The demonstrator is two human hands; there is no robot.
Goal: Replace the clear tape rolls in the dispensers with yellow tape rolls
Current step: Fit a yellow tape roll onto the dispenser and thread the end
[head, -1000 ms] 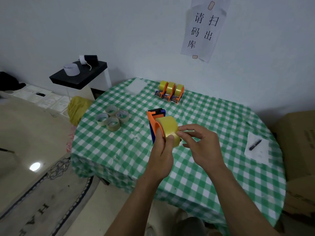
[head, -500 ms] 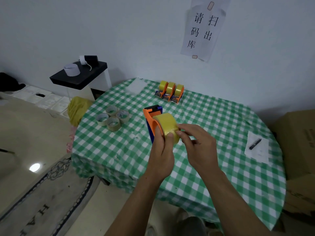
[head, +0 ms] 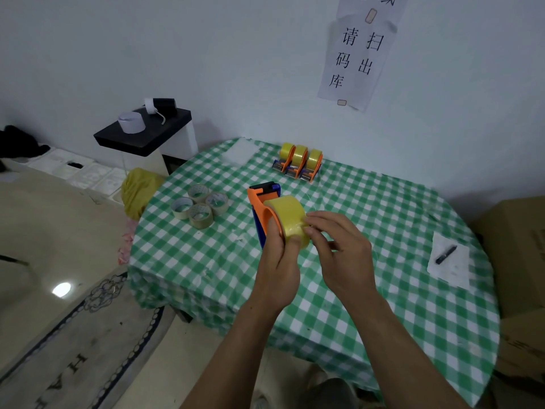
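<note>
left hand curled round orange-and-blue plastic tape dispenser — right hand pinches its yellow tape roll with bent fingertips.

Pale wall with a taped paper notice, glossy beige floor, patterned rug, black-topped side stand.

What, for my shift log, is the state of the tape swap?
Done: three dispensers at the back carry yellow rolls, and four clear rolls lie loose on the cloth. In hand: the left hand grips a fourth dispenser while the right hand pinches at its yellow roll. Left: seating that tape; no other dispenser shows.
</note>
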